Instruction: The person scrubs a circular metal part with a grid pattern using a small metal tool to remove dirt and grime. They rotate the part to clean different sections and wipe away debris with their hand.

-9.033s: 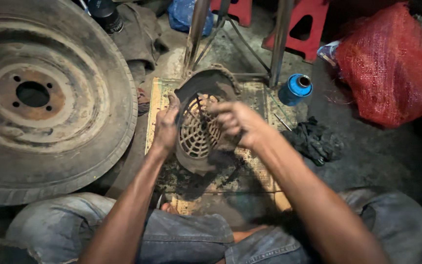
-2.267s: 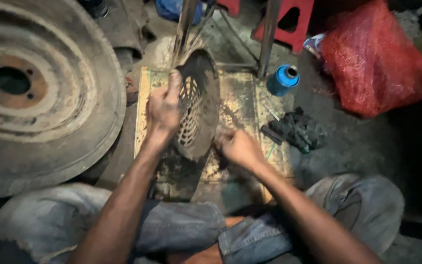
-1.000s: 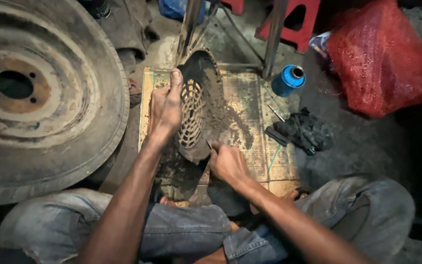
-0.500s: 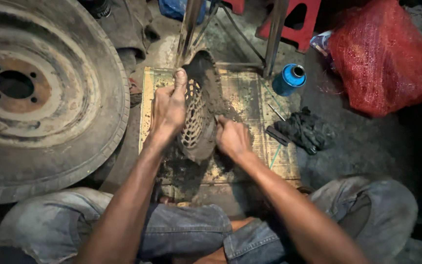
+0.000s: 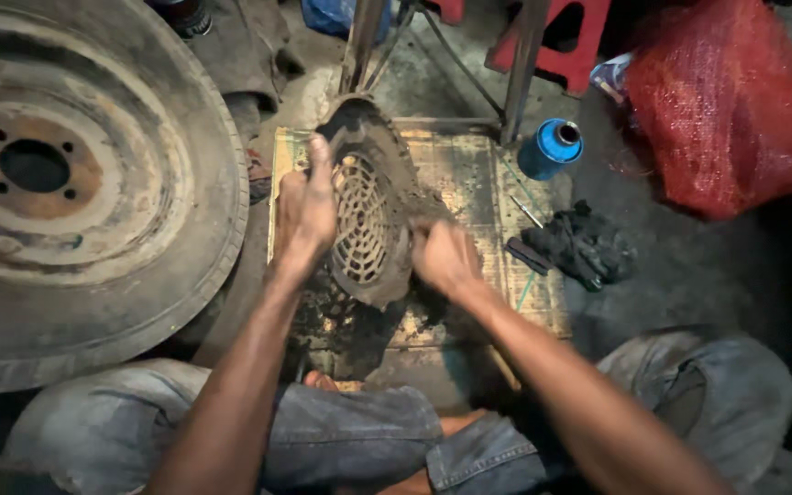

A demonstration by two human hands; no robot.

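Nearest the camera, crossed legs in grey-blue denim trousers (image 5: 341,440), seated on the floor. Just beyond, a flat worn wooden board (image 5: 469,183) caked with dark grime, serving as desk. Upright on it, tilted a little, a round dirty metal cover with a grille of slots (image 5: 364,220). Left hand (image 5: 304,215) wrapped over the cover's left rim, grip closed on it, fingers across the edge of the grille. Right hand (image 5: 442,257) low at the cover's right side, blurred, fingers curled; whether anything sits in that grip cannot be told. Judged by the look of it, cleaning partway along: loose black dirt heaped on the board under the cover, yet thick crust left on the rim and back. To the left, a large rusty wheel with its tyre (image 5: 75,192) lying flat. To the right of the board, a crumpled black rag (image 5: 584,243), then a small blue cylindrical can (image 5: 552,147), top dark, contents not visible. Farther back, a bulging red mesh sack (image 5: 735,110), filling hidden, and red plastic stool (image 5: 556,37) legs
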